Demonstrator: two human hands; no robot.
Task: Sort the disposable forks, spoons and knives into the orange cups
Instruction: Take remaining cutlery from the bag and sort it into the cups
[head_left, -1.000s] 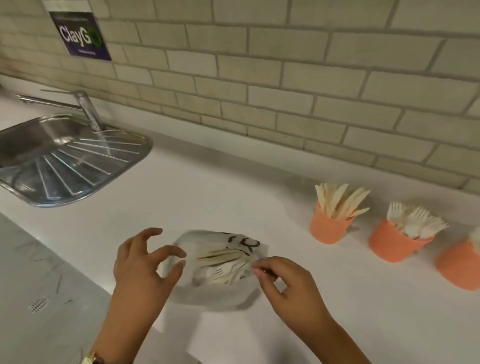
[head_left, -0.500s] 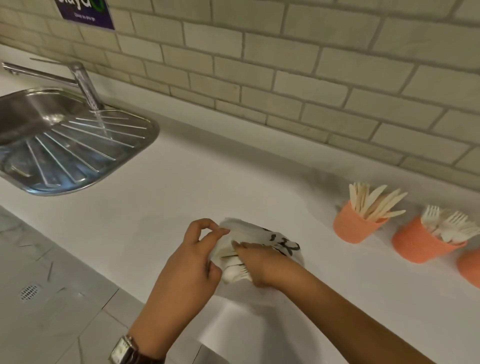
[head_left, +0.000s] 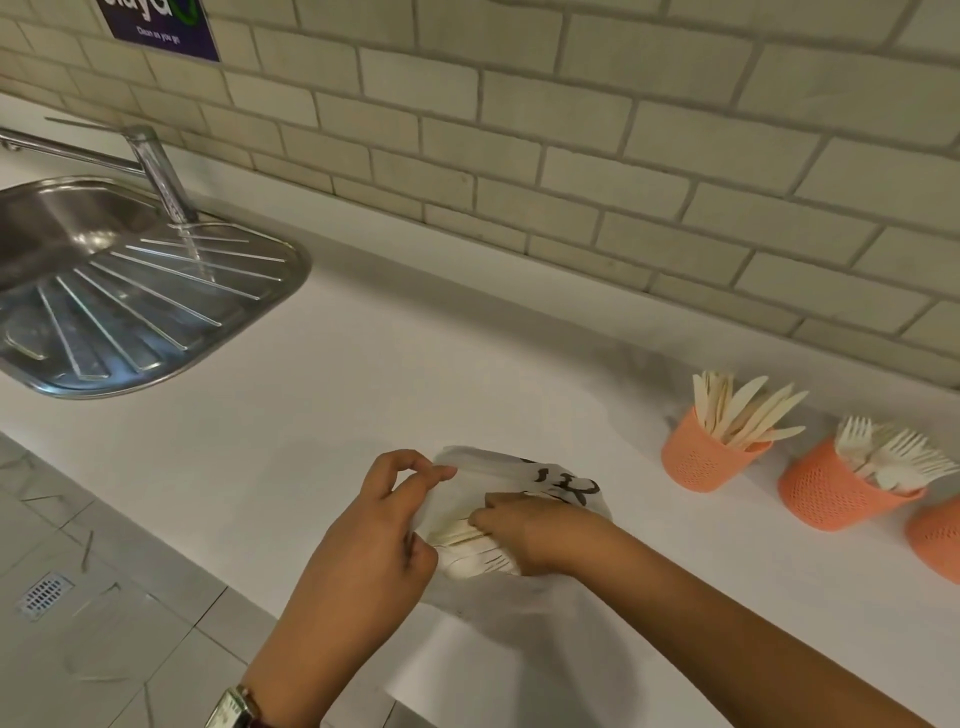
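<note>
Bag (head_left: 501, 467) lies on counter (head_left: 363, 395) near its front edge, left hand (head_left: 374, 535) pinching its rim between thumb and forefinger, right hand (head_left: 530, 535) inside with fingers curled on cutlery (head_left: 467, 564), cups (head_left: 701, 460) well apart at right.

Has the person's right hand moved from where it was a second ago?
Yes. The right hand has gone left, farther from the knife cup, into the plastic bag, where it grips cutlery.
</note>
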